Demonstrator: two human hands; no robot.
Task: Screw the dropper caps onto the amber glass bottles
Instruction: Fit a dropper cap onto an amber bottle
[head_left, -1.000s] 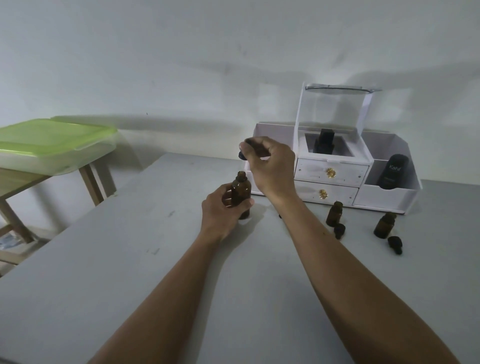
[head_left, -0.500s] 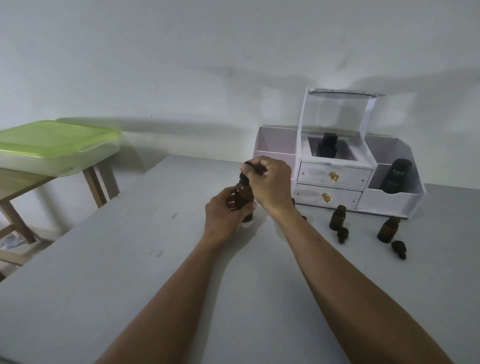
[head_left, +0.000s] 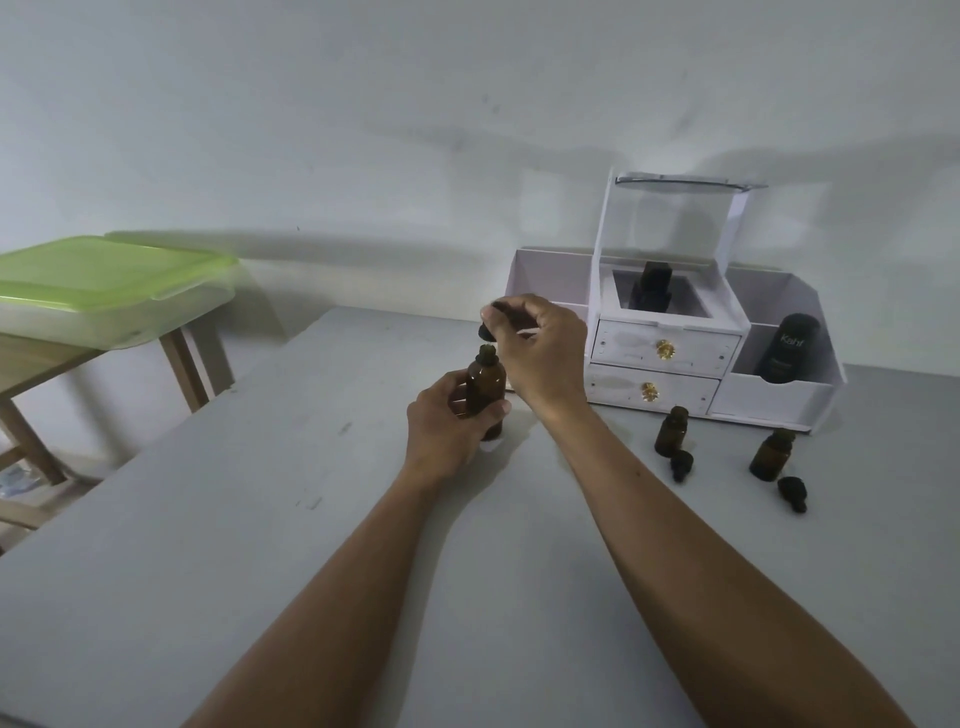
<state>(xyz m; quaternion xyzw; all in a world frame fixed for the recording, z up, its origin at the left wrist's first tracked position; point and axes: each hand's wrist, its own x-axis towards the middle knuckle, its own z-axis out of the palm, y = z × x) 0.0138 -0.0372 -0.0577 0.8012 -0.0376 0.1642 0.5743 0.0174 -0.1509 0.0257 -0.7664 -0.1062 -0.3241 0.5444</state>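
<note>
Gripping the amber bottle (head_left: 485, 387) in the left hand (head_left: 447, 421), fingers and thumb curled round its body, over the far half of the table (head_left: 260, 519), about midway across and well in from the left edge. Held upright, long axis vertical, bare neck pointing straight up; cannot tell whether resting on the table top or raised just off it. Pinching a black dropper cap (head_left: 487, 332) in the fingertips of the right hand (head_left: 545, 353), directly above the neck and just apart from it, not yet threaded on; too dark to tell how the cap itself is turned. Along the far edge, right of the hands, a white drawer organizer (head_left: 769, 400), with a dark bottle (head_left: 652, 288) in its middle well and a black tube (head_left: 787, 353) standing in its right compartment. Just in front of the organizer, a small amber bottle (head_left: 671, 431) and, further right, a second small bottle (head_left: 772, 456), both upright and uncapped, with a loose cap (head_left: 681, 464) and another loose cap (head_left: 793, 492) lying just beside them on the near side. Well apart from the held bottle, with the right forearm crossing between. Open grey surface from the hands to the near edge and out to the left edge. Past the left edge, a wooden side table (head_left: 182, 358) carrying a green-lidded box (head_left: 109, 280).
</note>
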